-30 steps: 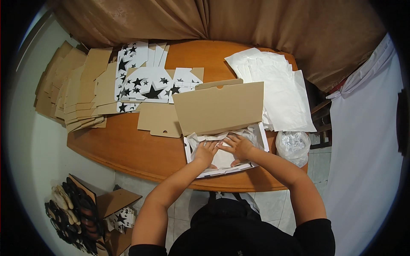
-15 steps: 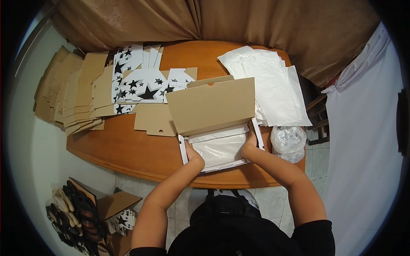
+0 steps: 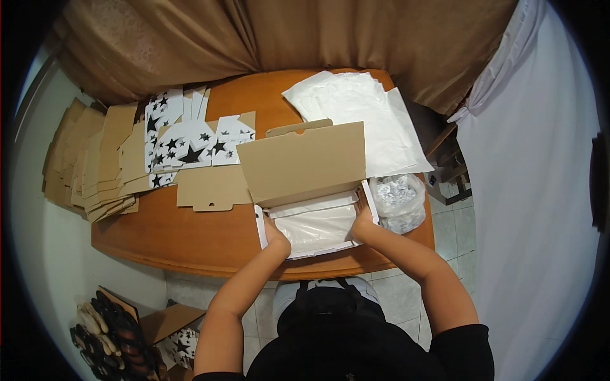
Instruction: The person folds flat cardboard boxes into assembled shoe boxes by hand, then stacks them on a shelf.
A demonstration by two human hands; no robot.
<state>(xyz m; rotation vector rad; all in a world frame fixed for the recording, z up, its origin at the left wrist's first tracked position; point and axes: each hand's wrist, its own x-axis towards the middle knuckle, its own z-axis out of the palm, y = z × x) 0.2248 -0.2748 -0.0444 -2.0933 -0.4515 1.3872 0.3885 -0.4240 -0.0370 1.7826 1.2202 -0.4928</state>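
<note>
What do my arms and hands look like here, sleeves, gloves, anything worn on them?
Both forearms are bare. The left hand and right hand wear no gloves, and no watch or ring shows. Short black sleeves cover the upper arms.

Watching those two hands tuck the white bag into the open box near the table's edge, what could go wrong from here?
The open cardboard box sits at the round wooden table's near edge; a push from the left hand or right hand might slide it off. The raised flap may drop onto the white plastic-wrapped bundle.
</note>
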